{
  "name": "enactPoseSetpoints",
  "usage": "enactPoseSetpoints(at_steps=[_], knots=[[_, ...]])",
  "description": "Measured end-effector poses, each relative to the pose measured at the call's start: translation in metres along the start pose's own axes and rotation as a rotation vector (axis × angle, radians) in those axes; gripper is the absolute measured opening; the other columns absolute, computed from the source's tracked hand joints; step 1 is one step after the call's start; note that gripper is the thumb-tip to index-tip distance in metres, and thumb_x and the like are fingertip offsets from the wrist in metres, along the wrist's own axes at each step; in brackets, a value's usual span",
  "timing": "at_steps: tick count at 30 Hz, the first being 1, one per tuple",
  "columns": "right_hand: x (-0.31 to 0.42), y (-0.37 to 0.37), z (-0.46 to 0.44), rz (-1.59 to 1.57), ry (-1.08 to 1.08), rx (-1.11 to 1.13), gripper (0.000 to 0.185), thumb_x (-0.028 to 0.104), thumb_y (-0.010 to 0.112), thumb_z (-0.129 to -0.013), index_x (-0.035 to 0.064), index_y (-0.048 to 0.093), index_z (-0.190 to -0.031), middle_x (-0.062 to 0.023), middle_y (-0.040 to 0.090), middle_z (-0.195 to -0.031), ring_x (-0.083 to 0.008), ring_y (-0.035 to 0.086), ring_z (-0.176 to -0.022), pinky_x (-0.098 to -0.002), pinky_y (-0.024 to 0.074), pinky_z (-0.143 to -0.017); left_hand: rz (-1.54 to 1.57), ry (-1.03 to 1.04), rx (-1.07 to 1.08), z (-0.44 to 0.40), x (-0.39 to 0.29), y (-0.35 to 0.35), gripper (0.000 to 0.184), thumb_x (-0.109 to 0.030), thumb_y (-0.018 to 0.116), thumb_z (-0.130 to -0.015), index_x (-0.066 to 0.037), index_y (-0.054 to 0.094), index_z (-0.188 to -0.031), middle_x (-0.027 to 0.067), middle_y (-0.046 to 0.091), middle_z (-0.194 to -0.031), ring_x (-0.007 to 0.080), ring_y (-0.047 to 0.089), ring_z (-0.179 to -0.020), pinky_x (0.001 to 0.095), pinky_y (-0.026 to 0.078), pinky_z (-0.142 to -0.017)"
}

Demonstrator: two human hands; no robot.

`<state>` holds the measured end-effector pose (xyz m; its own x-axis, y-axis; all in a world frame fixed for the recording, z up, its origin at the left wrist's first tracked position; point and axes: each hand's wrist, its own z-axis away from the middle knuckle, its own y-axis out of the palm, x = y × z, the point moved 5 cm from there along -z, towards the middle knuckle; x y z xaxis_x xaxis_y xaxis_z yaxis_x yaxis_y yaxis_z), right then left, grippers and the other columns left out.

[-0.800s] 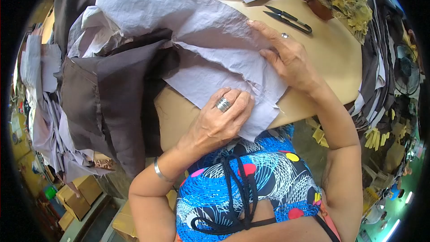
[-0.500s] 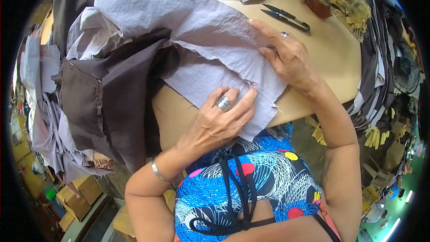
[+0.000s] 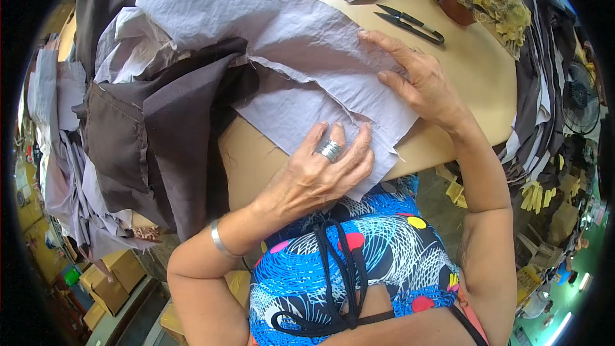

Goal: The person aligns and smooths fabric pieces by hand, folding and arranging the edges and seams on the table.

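Note:
Pale lilac fabric (image 3: pixel 295 25) with a raised seam lies across the tan table (image 3: pixel 480 83), its lower corner at the front edge. My left hand (image 3: pixel 327 170), with a wide silver ring, rests on the fabric below the seam, fingers apart and fingertips pressing on the cloth. At the fabric's right edge is my right hand (image 3: pixel 419 83), its index finger and thumb spread on the cloth. Dark brown fabric (image 3: pixel 182 134) is joined to the lilac piece and hangs over the table's left side.
Black thread snips (image 3: pixel 410 25) lie beyond my right hand. A reddish-brown pot (image 3: pixel 453 8) heaped with yellowish thread scraps (image 3: pixel 490 0) stands at the back right. Bundles of dark and pale cloth hang at both sides. Cardboard boxes (image 3: pixel 106 288) are at the lower left.
My left hand's fingers have spread apart on the fabric, and the hand has shifted slightly right. My right hand has moved a little to the right, with its fingers slightly lifted.

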<state>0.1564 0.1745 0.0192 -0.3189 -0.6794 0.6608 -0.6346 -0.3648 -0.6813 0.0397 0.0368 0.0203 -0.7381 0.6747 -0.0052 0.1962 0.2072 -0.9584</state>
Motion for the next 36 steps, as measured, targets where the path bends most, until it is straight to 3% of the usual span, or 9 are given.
enactPoseSetpoints(at_steps=[5,8,12,15,17,23,26,29,36], knots=[[0.003,0.001,0.001,0.049,-0.017,0.026,0.058,0.002,0.060,-0.079,0.0168,0.046,-0.133,-0.0151,0.062,-0.112,-0.0361,0.061,-0.079,-0.0419,0.0499,-0.077,-0.029,0.055,0.043,-0.002,-0.006,-0.002,0.029,-0.019,0.054,-0.076,-0.015,0.054,-0.105,0.0036,0.053,-0.127,0.0244,0.055,-0.097,0.0320,0.049,-0.084],[0.005,-0.001,-0.003,0.077,0.065,0.109,0.058,0.001,0.060,-0.078,0.0167,0.045,-0.133,-0.0162,0.062,-0.111,-0.0360,0.061,-0.081,-0.0417,0.0501,-0.077,0.076,0.040,-0.004,-0.001,0.001,-0.002,0.033,-0.017,0.056,-0.074,-0.012,0.053,-0.106,0.0070,0.054,-0.126,0.0243,0.057,-0.096,0.0301,0.050,-0.082],[0.013,0.003,-0.012,0.162,-0.004,0.027,0.062,0.000,0.061,-0.077,0.0167,0.044,-0.134,-0.0178,0.063,-0.108,-0.0350,0.061,-0.076,-0.0415,0.0504,-0.072,0.146,-0.008,-0.101,0.003,0.009,0.000,0.029,-0.015,0.053,-0.075,-0.001,0.057,-0.101,0.0217,0.055,-0.120,0.0241,0.059,-0.094,0.0287,0.050,-0.084],[0.011,0.008,-0.012,0.109,0.015,0.032,0.063,-0.002,0.060,-0.077,0.0172,0.044,-0.135,-0.0177,0.062,-0.109,-0.0341,0.061,-0.074,-0.0412,0.0506,-0.071,0.112,-0.081,-0.068,0.002,0.008,-0.003,0.031,-0.009,0.057,-0.069,-0.003,0.054,-0.100,0.0172,0.055,-0.123,0.0231,0.060,-0.097,0.0285,0.052,-0.080],[0.010,0.007,-0.010,-0.052,-0.049,-0.069,0.064,-0.004,0.060,-0.077,0.0180,0.046,-0.135,-0.0169,0.062,-0.110,-0.0334,0.061,-0.073,-0.0408,0.0506,-0.072,0.049,-0.089,-0.052,0.003,0.006,-0.002,0.029,-0.010,0.057,-0.070,-0.004,0.054,-0.098,0.0171,0.055,-0.123,0.0230,0.060,-0.097,0.0278,0.052,-0.079],[0.010,0.009,-0.005,-0.042,-0.031,-0.094,0.061,-0.006,0.058,-0.077,0.0198,0.050,-0.132,-0.0158,0.062,-0.111,-0.0323,0.061,-0.072,-0.0403,0.0503,-0.071,0.058,-0.024,-0.026,-0.002,0.000,-0.004,0.024,-0.013,0.056,-0.073,-0.007,0.053,-0.096,0.0145,0.055,-0.124,0.0244,0.058,-0.101,0.0313,0.051,-0.083],[0.007,0.008,-0.004,-0.019,0.087,0.078,0.061,-0.007,0.060,-0.077,0.0112,0.047,-0.134,-0.0103,0.057,-0.127,-0.0265,0.063,-0.096,-0.0322,0.0507,-0.081,0.154,0.006,-0.016,-0.002,0.003,-0.004,0.027,-0.013,0.056,-0.072,-0.006,0.052,-0.098,0.0136,0.054,-0.125,0.0260,0.056,-0.103,0.0339,0.051,-0.085],[0.006,0.005,-0.011,0.008,-0.006,0.054,0.064,-0.002,0.061,-0.076,0.0199,0.046,-0.134,-0.0161,0.065,-0.097,-0.0338,0.061,-0.072,-0.0426,0.0486,-0.068,0.224,-0.064,-0.061,0.002,0.012,-0.002,0.030,-0.013,0.057,-0.070,-0.005,0.053,-0.099,0.0134,0.054,-0.124,0.0272,0.056,-0.103,0.0346,0.050,-0.086],[0.011,0.012,-0.027,0.076,0.056,0.008,0.065,-0.002,0.060,-0.077,0.0208,0.044,-0.136,-0.0198,0.060,-0.077,-0.0351,0.058,-0.067,-0.0433,0.0465,-0.065,0.208,-0.108,-0.107,0.003,0.016,-0.003,0.031,-0.013,0.057,-0.068,-0.002,0.055,-0.097,0.0138,0.055,-0.120,0.0267,0.056,-0.104,0.0340,0.050,-0.086]])
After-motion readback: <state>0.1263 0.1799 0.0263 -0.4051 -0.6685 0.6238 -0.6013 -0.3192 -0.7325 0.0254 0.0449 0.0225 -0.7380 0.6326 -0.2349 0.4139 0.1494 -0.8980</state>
